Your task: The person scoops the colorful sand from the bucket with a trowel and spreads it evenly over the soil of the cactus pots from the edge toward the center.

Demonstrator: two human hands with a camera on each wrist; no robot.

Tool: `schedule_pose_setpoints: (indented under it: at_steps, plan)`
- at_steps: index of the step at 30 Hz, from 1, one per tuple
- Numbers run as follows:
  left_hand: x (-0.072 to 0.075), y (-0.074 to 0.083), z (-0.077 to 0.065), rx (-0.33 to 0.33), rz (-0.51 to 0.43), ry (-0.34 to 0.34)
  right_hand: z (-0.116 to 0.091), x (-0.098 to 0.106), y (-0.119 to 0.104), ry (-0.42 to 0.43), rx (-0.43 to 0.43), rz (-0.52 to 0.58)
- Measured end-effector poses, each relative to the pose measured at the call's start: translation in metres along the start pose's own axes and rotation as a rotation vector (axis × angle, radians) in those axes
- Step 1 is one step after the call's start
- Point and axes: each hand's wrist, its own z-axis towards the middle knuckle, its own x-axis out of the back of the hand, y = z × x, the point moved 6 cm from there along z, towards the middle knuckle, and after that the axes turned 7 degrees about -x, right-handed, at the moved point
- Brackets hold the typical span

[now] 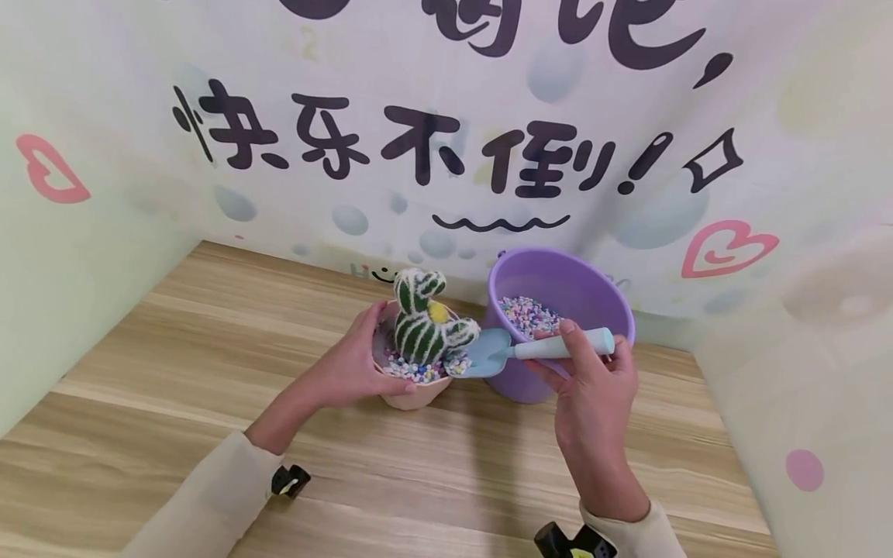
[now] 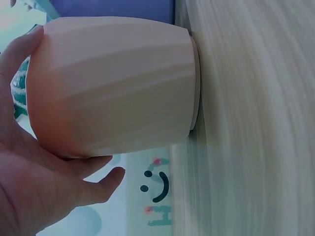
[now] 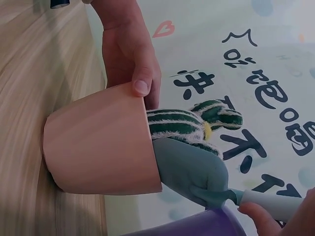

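A pale pink flower pot stands on the wooden table. Inside it a green-and-white striped cactus with a yellow flower rises out of small multicoloured pebbles. My left hand holds the pot at its rim, thumb on the near side and fingers round the left side. In my right hand is the pale blue handle of a small trowel. Its blade tilts over the pot's right rim, beside the cactus, with some pebbles at the tip. How the fingers wrap under the handle is partly hidden.
Close to the pot's right stands a purple bucket holding more coloured pebbles. Behind both hangs a printed white cloth with black lettering. The wooden table extends toward me, with pale walls at both sides.
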Motion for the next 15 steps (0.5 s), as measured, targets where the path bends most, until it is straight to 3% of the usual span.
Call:
schedule_pose_setpoints:
  at_steps: [15]
  plan:
    - [0.005, -0.004, 0.003, -0.032, -0.024, -0.047, 0.001, -0.010, -0.012, -0.012, 0.052, -0.082]
